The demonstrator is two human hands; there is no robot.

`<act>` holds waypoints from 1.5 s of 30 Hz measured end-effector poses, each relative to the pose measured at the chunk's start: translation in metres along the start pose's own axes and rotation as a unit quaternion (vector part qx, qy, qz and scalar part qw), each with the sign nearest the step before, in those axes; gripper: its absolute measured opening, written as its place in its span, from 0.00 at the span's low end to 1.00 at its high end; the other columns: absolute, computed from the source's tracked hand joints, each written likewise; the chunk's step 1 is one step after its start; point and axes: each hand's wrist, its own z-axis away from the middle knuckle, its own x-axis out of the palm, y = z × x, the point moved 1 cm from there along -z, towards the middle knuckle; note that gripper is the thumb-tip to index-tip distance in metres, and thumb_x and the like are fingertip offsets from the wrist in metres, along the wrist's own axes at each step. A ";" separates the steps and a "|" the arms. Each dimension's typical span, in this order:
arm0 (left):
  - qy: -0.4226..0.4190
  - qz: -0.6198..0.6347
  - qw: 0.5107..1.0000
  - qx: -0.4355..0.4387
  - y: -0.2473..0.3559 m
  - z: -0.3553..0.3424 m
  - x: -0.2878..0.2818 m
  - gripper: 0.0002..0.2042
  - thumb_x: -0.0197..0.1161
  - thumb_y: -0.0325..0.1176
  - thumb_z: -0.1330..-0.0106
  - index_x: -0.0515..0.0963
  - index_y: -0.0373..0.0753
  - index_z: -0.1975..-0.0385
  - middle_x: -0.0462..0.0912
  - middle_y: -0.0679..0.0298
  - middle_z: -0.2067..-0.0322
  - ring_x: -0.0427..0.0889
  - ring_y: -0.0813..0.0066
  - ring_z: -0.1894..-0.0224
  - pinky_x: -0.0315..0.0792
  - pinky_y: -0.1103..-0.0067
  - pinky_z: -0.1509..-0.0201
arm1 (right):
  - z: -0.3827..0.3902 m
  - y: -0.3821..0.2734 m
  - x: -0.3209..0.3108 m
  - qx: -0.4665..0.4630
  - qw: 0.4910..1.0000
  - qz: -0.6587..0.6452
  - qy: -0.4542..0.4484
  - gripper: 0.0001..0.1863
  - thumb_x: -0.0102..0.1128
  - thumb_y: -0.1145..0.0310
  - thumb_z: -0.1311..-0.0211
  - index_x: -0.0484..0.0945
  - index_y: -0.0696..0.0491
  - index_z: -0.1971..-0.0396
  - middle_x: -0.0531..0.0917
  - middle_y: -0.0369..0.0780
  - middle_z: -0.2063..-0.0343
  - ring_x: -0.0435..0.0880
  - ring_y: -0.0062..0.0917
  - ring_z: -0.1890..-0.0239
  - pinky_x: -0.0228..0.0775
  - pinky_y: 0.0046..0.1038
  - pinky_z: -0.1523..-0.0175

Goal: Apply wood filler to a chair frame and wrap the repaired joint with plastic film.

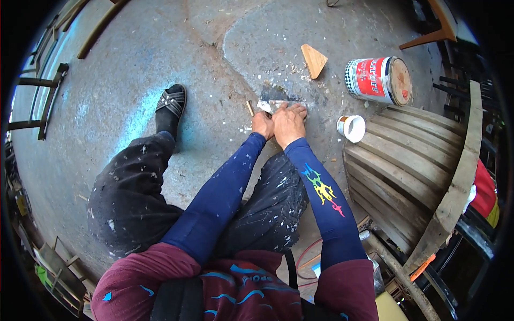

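On the gray floor, the left hand and the right hand are side by side and touching. The left one has bent fingers, and the right one has its fingers stretched forward. I cannot tell if they grip something. A flat dark patch lies just past the fingers, at 12 o'clock from the hands, with a white scrap at 11 o'clock. A little wooden stick is at 10 o'clock. The floor is cracked and dotted with white, and bright blue at 9 o'clock.

A wooden wedge is at 1 o'clock. A small white cup is at 3 o'clock; I see white inside but cannot tell what it holds. Farther off, at 2 o'clock, is a big red and white can. Its round end is tan, and I cannot tell if that is a lid. Between 3 and 4 o'clock is a slatted wooden seat. Way out are a dark frame at 9 o'clock and a brown wooden leg at 2.
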 end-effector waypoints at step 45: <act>0.000 0.000 0.992 0.129 -0.046 -0.023 -0.009 0.17 0.68 0.39 0.46 0.80 0.26 0.81 0.80 0.37 0.78 0.87 0.47 0.71 0.76 0.61 0.67 | -0.005 -0.009 -0.016 -0.129 0.987 -0.048 0.088 0.23 0.56 0.62 0.40 0.80 0.68 0.54 0.83 0.57 0.58 0.82 0.52 0.52 0.72 0.50 0.49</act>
